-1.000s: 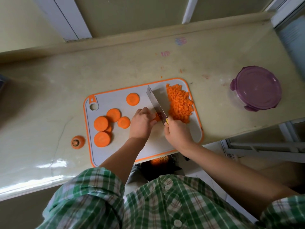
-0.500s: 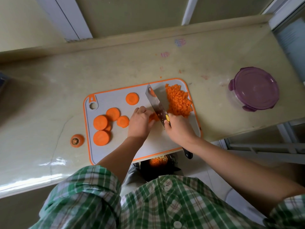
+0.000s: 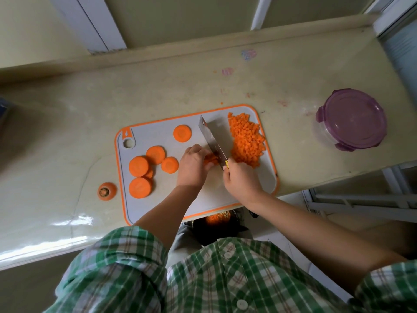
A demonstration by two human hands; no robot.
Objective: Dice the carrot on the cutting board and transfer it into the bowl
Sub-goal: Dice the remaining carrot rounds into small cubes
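The knife (image 3: 212, 141) has dropped again onto the carrot strip (image 3: 211, 160) on the board (image 3: 158, 136); my right grip (image 3: 242, 179) wraps its handle, my left grip (image 3: 191, 166) pins the strip with curled fingers. The dice (image 3: 247, 141) sit right; the slices (image 3: 138, 166) left wait uncut

On board (image 3: 155, 134): slices (image 3: 138, 166) left, dice (image 3: 247, 141) right; container (image 3: 352, 118) right of board.
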